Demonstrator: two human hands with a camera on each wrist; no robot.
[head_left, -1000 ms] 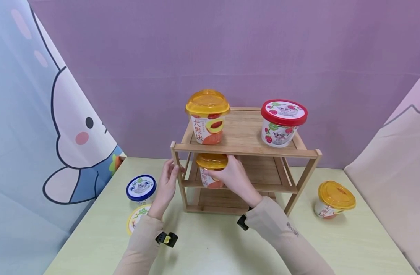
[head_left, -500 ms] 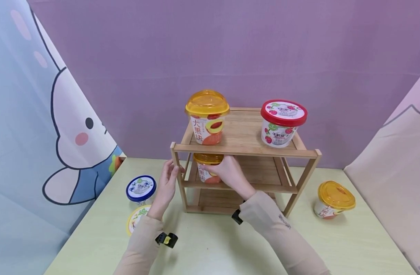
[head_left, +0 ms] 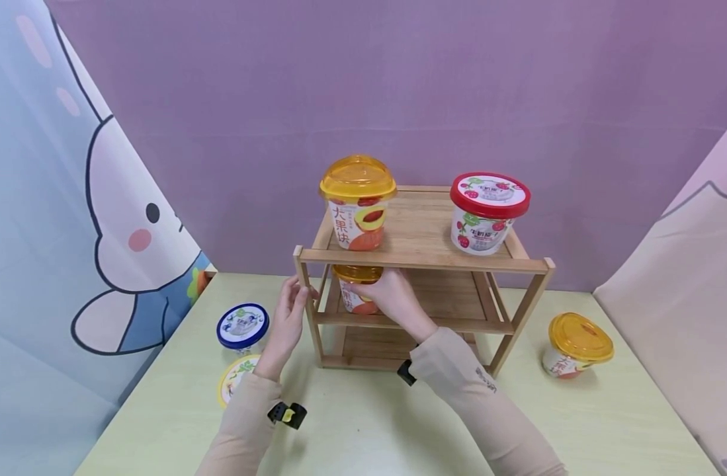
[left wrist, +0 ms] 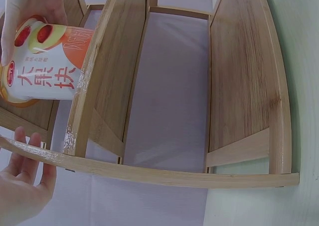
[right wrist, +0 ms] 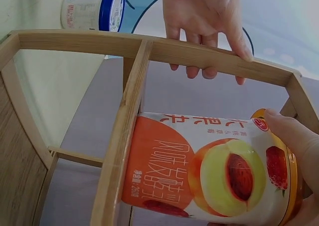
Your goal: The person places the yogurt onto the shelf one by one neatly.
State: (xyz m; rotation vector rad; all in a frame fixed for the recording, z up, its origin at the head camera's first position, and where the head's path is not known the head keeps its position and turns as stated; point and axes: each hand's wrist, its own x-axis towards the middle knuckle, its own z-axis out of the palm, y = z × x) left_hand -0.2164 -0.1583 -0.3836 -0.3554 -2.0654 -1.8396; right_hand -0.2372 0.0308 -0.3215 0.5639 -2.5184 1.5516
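The right hand (head_left: 389,299) and the rack's (head_left: 423,264) top shelf hide most of the peach cup (head_left: 354,291). A forearm covers half the yellow-lidded tub (head_left: 237,383) near the table's (head_left: 363,423) left edge.

Pale green table (head_left: 399,430) carries a 3-tier wooden rack (head_left: 423,264) at centre, far side. Rack top tier: orange-lid peach cup (head_left: 358,201) on left, red-lid strawberry tub (head_left: 487,211) on right. Mid tier, left end: another orange-lid cup (head_left: 354,291). On table left of rack: blue-lid tub (head_left: 242,326), w/ yellow-lid tub (head_left: 235,380) just nearer. Right of rack: orange-lid tub (head_left: 577,345).
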